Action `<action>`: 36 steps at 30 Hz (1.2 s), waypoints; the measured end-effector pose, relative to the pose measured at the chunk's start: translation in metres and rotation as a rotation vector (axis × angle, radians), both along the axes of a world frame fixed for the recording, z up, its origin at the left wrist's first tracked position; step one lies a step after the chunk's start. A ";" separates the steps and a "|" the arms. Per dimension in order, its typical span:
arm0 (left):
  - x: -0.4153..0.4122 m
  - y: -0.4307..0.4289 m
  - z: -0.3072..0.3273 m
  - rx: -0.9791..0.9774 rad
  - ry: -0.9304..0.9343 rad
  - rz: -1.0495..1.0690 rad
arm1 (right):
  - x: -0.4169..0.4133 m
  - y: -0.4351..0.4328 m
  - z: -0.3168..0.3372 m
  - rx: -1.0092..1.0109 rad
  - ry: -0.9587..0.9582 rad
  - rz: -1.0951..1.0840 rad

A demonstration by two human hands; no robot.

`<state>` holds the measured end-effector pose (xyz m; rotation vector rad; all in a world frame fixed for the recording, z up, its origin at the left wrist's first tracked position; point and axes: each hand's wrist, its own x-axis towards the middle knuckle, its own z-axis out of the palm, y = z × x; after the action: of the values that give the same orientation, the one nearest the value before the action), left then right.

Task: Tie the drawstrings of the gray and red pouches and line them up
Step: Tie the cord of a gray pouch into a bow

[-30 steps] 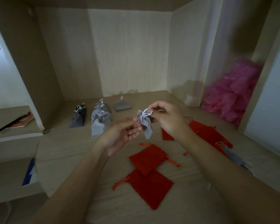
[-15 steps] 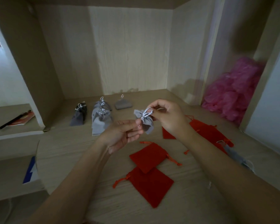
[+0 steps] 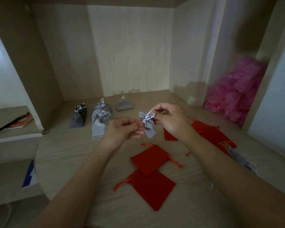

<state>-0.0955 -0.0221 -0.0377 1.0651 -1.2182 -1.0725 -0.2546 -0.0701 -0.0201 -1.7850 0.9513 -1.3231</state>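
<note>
A soft, velvety gray pouch [image 3: 148, 125], cinched at the neck, hangs above the wood-grain bench [image 3: 69, 155]. The left hand [image 3: 123, 130] pinches its neck; the right hand [image 3: 169, 119] pinches a shiny silver cord loop [image 3: 149, 116]. Flat square red pouches [image 3: 149, 159] lie beneath, tied gray ones [image 3: 99, 122] behind. Since a second ago, both hands have shifted slightly left, the pouch tilting more.

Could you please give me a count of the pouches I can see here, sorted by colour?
Gray pouches: 5 clearly visible, one held, the rest lined up at the back; a partly hidden one may lie far right.
Red pouches: at least 4, loose on the desk.
Total: at least 9.
</note>
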 end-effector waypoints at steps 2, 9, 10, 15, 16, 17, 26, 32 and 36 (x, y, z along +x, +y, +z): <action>0.002 -0.001 0.000 -0.004 0.006 -0.055 | 0.000 0.001 0.001 0.035 -0.037 0.021; -0.004 0.002 -0.002 -0.157 -0.143 -0.163 | -0.001 0.008 0.007 0.282 -0.251 0.096; -0.004 0.002 -0.003 -0.159 -0.135 -0.169 | 0.000 0.009 0.007 0.306 -0.267 0.104; -0.006 0.001 -0.003 -0.174 -0.047 -0.122 | -0.002 0.005 0.007 0.242 -0.195 0.065; -0.006 0.000 -0.003 -0.175 -0.005 -0.103 | -0.002 0.005 0.007 0.235 -0.192 0.063; -0.006 0.000 -0.002 -0.171 0.050 -0.091 | -0.001 0.005 0.006 0.237 -0.198 0.067; -0.003 -0.007 -0.003 -0.115 0.233 -0.045 | 0.011 0.012 0.001 0.226 -0.156 0.120; -0.009 -0.003 -0.006 -0.124 0.238 -0.271 | 0.003 0.008 0.002 0.354 -0.288 0.125; -0.012 0.001 -0.002 -0.046 0.311 -0.323 | 0.005 0.010 0.002 0.432 -0.378 0.194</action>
<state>-0.1071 -0.0215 -0.0392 0.6469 -1.1760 -1.3930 -0.2495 -0.0603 -0.0186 -1.2121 0.7605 -1.1696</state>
